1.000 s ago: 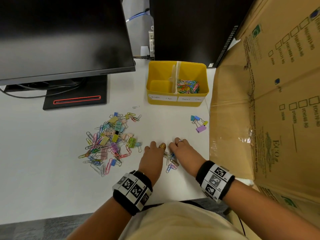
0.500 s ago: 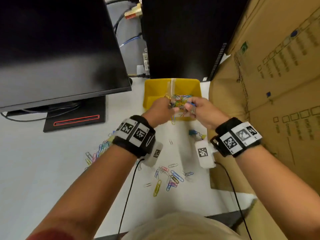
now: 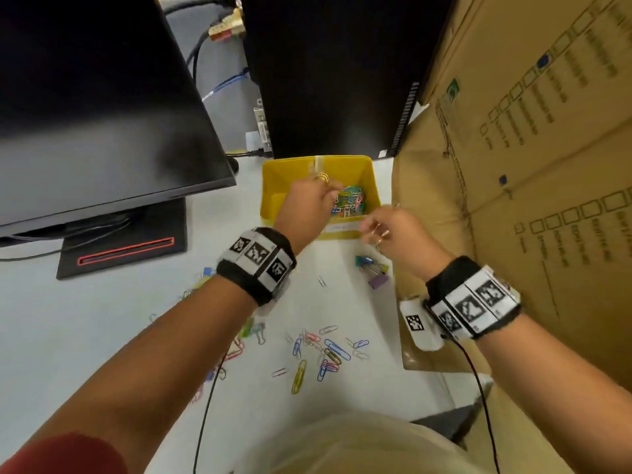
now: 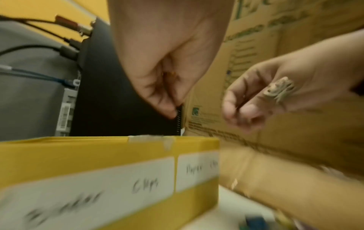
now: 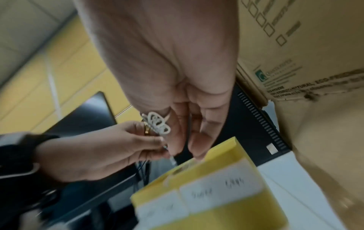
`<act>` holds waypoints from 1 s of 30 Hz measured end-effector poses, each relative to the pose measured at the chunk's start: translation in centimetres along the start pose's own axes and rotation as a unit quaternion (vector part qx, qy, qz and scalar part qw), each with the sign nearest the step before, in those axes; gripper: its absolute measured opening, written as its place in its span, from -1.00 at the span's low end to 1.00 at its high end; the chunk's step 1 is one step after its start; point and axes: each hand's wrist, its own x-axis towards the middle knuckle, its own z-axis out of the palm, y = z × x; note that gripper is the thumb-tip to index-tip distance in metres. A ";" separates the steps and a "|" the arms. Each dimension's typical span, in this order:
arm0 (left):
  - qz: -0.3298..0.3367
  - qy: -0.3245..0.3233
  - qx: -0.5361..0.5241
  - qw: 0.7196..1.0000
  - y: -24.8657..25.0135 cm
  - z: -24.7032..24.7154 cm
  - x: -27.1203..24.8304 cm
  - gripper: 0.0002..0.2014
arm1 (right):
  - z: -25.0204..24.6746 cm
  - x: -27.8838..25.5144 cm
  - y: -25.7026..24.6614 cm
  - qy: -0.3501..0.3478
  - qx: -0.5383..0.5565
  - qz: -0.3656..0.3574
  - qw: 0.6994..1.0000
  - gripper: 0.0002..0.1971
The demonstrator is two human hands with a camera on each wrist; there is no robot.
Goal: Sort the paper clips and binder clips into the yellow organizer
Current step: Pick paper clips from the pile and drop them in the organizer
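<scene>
The yellow organizer stands at the back of the white desk, with colourful paper clips in its right compartment. My left hand hovers over the middle divider and pinches thin paper clips, as the right wrist view shows. My right hand hangs just in front of the organizer's right front corner, fingers curled. Blur hides whether it holds anything. Loose paper clips lie on the desk below my wrists. A few binder clips sit under my right hand.
A black monitor on its stand fills the left. A dark computer case rises behind the organizer. A large cardboard box walls off the right. More clips lie partly hidden under my left forearm.
Both hands rose from the loose clips on the desk to the organizer. Since half a second ago the right hand has drawn back to its front edge; the left stays above it.
</scene>
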 end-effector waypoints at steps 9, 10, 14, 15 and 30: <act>-0.012 -0.302 0.033 0.953 -5.5 4.8 -9.9 -0.61 | 8.4 -9.6 4.2 -0.213 -0.091 0.075 0.970 -0.62; 0.003 -0.308 0.080 0.948 -6.5 5.4 -11.1 -0.62 | 8.7 -10.0 4.0 -0.206 -0.082 0.067 0.973 -0.66; -0.026 -0.311 0.063 0.948 -8.0 5.1 -15.5 -0.45 | 10.1 -11.0 3.5 -0.193 -0.044 0.048 0.979 -0.66; -0.027 -0.309 0.059 0.949 -8.5 5.2 -16.9 -0.39 | 10.4 -11.0 3.5 -0.186 -0.041 0.039 0.981 -0.63; -0.098 -0.219 0.192 0.952 -6.1 6.1 -21.6 -0.33 | 12.7 -10.6 2.2 -0.252 -0.193 -0.069 0.946 -0.38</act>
